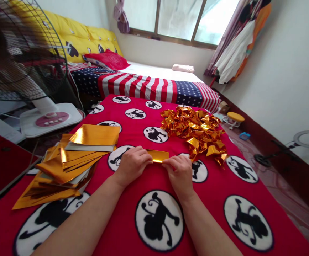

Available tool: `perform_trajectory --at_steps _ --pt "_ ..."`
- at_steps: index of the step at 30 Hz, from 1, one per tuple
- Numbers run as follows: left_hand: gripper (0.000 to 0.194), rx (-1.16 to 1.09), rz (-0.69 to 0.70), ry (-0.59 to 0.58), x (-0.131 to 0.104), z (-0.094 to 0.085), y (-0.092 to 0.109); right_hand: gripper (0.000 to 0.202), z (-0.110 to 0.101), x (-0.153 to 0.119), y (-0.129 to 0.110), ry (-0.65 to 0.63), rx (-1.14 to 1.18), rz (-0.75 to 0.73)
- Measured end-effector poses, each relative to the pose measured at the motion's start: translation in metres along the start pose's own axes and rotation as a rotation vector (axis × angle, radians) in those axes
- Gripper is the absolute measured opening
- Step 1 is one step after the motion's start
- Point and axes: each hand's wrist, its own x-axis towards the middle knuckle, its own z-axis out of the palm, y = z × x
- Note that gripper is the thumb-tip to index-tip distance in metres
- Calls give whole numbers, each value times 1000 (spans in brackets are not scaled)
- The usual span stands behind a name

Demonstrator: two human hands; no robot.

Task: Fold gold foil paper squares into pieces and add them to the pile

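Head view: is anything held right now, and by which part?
Yes, a gold strip, by its near edge: the left hand toward its left end, the right hand toward its right.

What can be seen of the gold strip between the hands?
The gold strip looks like shiny foil, narrow, brighter along its near edge. It lies crosswise above the red cloth, between the sheet stack and the gold heap. The left hand holds its left end, the right hand its right.
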Motion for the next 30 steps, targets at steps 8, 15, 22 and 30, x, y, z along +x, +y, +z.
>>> perform_trajectory --at_steps 8,15,22,30 --pt "9 -65 -81 -67 -2 -2 -10 10 2 -2 5 -28 25 39" --pt "12 -7 -137 -16 -4 -6 -25 9 -1 -2 8 -20 58 77" --pt "14 -151 -175 217 -3 -6 -10 6 -1 -3 3 27 8 58" --pt "27 -348 1 -28 1 12 12 8 3 -2 -4 6 85 -49"
